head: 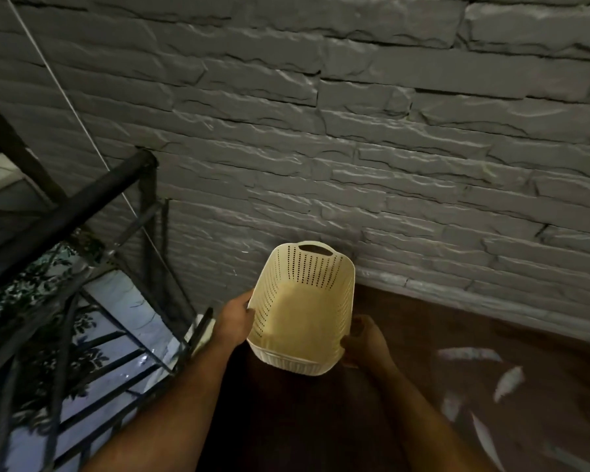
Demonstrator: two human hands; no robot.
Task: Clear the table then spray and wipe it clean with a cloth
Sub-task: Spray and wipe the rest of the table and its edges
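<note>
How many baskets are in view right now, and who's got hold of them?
1. A cream perforated basket, apparently empty, held near the grey stone wall; the left hand grips its left rim, the right hand its right side. Others may lie outside the frame.

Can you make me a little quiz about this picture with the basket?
1. True or false: the basket has things inside it.
2. Which hands hold the basket? A) only the left hand B) only the right hand C) both
3. Fill the gap: behind the basket stands a grey stone ____.

Key:
1. False. It looks empty; only its bare bottom shows.
2. C. The left hand grips the left side of the rim, and the right hand holds the right side near the near corner.
3. wall
</note>
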